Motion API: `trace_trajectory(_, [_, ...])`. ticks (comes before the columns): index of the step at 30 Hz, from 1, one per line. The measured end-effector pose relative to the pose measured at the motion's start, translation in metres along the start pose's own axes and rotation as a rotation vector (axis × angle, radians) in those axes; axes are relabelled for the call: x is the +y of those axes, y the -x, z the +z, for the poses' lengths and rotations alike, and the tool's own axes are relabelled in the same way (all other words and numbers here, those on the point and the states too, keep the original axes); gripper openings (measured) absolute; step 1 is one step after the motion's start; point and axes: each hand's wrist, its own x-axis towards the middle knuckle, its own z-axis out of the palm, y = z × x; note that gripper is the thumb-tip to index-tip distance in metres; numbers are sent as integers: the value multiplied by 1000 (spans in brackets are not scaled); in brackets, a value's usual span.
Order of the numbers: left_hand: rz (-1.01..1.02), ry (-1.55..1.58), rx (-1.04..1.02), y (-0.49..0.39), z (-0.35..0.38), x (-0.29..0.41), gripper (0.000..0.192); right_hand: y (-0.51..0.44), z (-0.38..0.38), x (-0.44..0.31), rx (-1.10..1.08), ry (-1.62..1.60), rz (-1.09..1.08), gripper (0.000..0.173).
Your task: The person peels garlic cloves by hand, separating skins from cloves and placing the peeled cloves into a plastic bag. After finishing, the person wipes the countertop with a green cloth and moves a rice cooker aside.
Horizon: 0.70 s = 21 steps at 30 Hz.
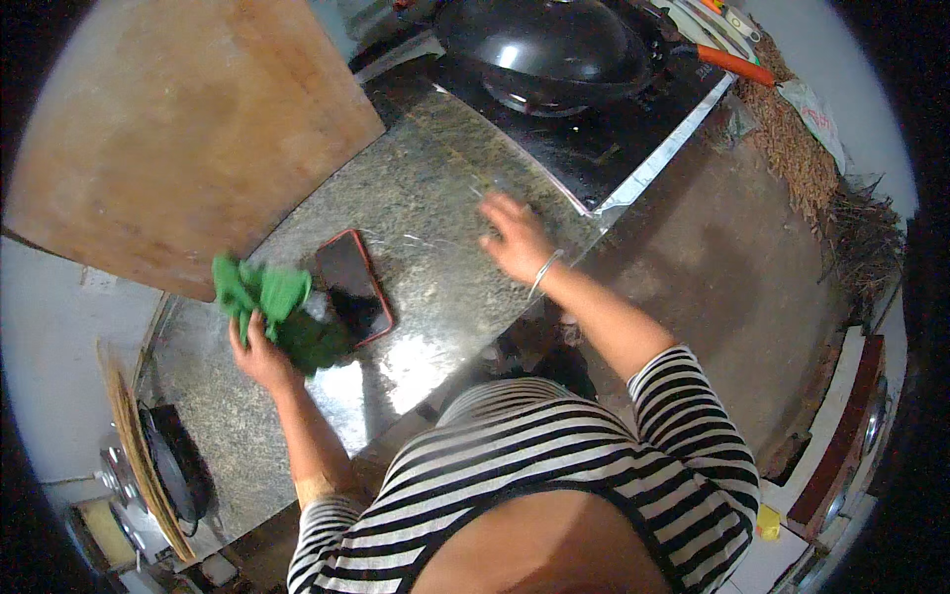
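Observation:
My left hand [261, 355] grips a crumpled green cloth [278, 289] at the left part of the stone countertop [438, 275]. The cloth is slightly blurred, and a dark green patch shows just below it on the shiny surface. To the right of the cloth lies a smartphone [355, 282] with a red case edge, its dark screen facing up. My right hand [518, 239], with a bangle [544, 275] at the wrist, holds nothing. Its fingers are apart, over the counter near the stove's front corner; whether they touch the stone I cannot tell.
A black wok with a lid [549, 44] sits on the black stove [586, 148], its orange handle [735, 65] jutting right. A large wooden board [200, 134] covers the back left. At lower left, a straw brush [141, 460] lies against a dark pan [174, 464].

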Motion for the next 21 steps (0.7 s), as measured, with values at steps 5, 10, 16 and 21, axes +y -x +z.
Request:
trace_trajectory(5, [5,25,-454,39,167,11,44,8,-73,96,25,382,73,44])
trace_trajectory(10, [259,-340,-497,88,310,-8,45,80,-119,183,280,355,179,44])
trace_trajectory(16, [893,-660,-952,242,396,9,49,224,-154,287,-59,3,991,37])
trace_trajectory(21, [837,-260,-1191,329,479,69,46,275,-126,335,-425,53,851,22])
